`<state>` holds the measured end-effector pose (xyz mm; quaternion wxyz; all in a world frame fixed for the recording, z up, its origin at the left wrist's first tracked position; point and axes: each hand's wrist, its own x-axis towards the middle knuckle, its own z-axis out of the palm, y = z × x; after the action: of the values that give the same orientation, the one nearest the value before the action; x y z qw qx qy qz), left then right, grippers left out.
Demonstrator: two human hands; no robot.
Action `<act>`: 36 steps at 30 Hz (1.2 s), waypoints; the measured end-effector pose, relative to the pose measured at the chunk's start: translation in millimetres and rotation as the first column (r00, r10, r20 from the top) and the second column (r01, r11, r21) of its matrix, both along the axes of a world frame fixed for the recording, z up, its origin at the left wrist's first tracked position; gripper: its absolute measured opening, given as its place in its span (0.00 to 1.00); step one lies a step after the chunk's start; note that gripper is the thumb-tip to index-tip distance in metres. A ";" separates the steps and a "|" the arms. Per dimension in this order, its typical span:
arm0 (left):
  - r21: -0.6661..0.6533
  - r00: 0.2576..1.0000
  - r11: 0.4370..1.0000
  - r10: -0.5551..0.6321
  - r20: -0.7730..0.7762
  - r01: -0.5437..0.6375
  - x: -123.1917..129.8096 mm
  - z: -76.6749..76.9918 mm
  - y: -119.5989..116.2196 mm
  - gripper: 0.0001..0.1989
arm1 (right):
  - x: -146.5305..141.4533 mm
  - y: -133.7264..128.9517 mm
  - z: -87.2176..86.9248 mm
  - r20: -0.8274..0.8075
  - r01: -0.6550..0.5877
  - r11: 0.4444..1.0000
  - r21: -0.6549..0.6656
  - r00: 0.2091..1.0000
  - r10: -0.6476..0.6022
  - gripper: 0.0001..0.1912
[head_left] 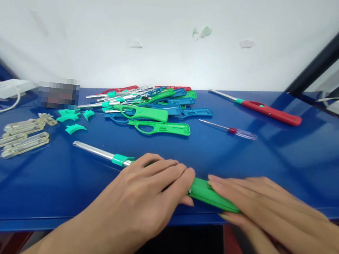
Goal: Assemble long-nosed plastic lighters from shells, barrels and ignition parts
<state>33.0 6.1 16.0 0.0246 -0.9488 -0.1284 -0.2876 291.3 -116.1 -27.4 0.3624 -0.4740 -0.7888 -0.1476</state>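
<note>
A green long-nosed lighter (pixel 212 197) lies across the front of the blue table, its metal tube and teal collar (pixel 120 160) pointing left. My left hand (pixel 153 190) is wrapped over its middle, hiding the trigger area. At the handle end, my right hand (pixel 258 205) pinches the green body between thumb and fingers. Behind my hands lies a pile of loose green and blue lighter shells (pixel 163 128) with metal tubes. Several teal triggers (pixel 76 128) sit left of the pile.
Clear fuel cartridges (pixel 25 144) lie at the left. A red lighter (pixel 269 111) and a screwdriver (pixel 241 133) with a clear handle are at the right. A white wall (pixel 170 62) stands behind the table (pixel 304 165); white devices with cables flank both sides.
</note>
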 end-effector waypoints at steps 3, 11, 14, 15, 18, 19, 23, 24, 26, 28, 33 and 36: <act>0.054 1.000 0.999 -0.001 0.020 0.000 1.2 0.7 -1.5 0.26 | -3.3 -1.5 -4.8 -0.050 0.029 0.999 -0.028 0.998 -0.031 0.18; 0.055 1.000 0.998 0.008 0.007 -0.008 5.9 5.9 -2.6 0.25 | -8.6 4.6 -6.1 0.017 -0.010 0.998 -0.065 1.000 0.011 0.21; 0.052 1.000 0.999 0.000 -0.026 0.001 0.7 5.4 -0.4 0.21 | -6.3 4.5 -5.8 0.006 -0.040 0.999 -0.029 0.999 0.040 0.22; 0.061 0.999 0.998 0.005 -0.052 -0.002 -3.0 5.4 1.3 0.19 | -5.5 4.3 -6.0 0.000 -0.038 0.999 -0.026 0.999 0.038 0.22; 0.072 0.993 0.997 0.006 -0.114 0.002 -17.1 4.6 8.1 0.16 | -3.9 3.2 -7.2 -0.031 -0.006 1.000 -0.015 1.000 0.006 0.21; 0.052 0.993 0.998 -0.011 -0.115 0.017 -21.1 4.0 10.4 0.16 | -3.6 3.0 -7.5 -0.035 0.002 1.000 -0.015 0.999 -0.002 0.22; 0.036 0.998 0.997 -0.063 0.006 0.062 -24.6 1.9 14.0 0.09 | -4.8 5.6 -5.7 -0.002 0.038 0.998 -0.052 0.999 -0.038 0.21; 0.049 0.998 0.997 -0.059 0.029 0.058 -22.9 2.0 13.4 0.09 | -6.2 7.7 -4.4 0.012 0.056 0.997 -0.061 0.998 -0.056 0.18; 0.083 0.998 0.995 -0.050 0.046 0.046 -18.7 3.4 11.1 0.11 | -10.6 13.1 -1.0 0.061 0.067 0.994 -0.081 0.996 -0.063 0.15; 0.121 0.998 0.992 -0.035 0.043 0.029 -15.2 6.1 8.5 0.15 | -16.3 18.9 2.7 0.120 0.047 0.995 -0.085 0.992 -0.036 0.15; 0.164 0.999 0.987 -0.009 0.034 0.004 -11.7 12.7 5.1 0.20 | -23.5 26.8 8.3 0.172 -0.014 1.000 -0.013 0.985 0.016 0.18; 0.165 0.999 0.986 -0.013 0.040 0.006 -11.1 12.5 5.0 0.19 | -21.3 28.1 6.8 0.187 -0.058 0.996 0.068 0.981 0.045 0.16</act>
<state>21.9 11.1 28.5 0.0990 -0.9380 -0.1001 -0.3168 270.0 -88.0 -20.6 0.3082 -0.4240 -0.8252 -0.2105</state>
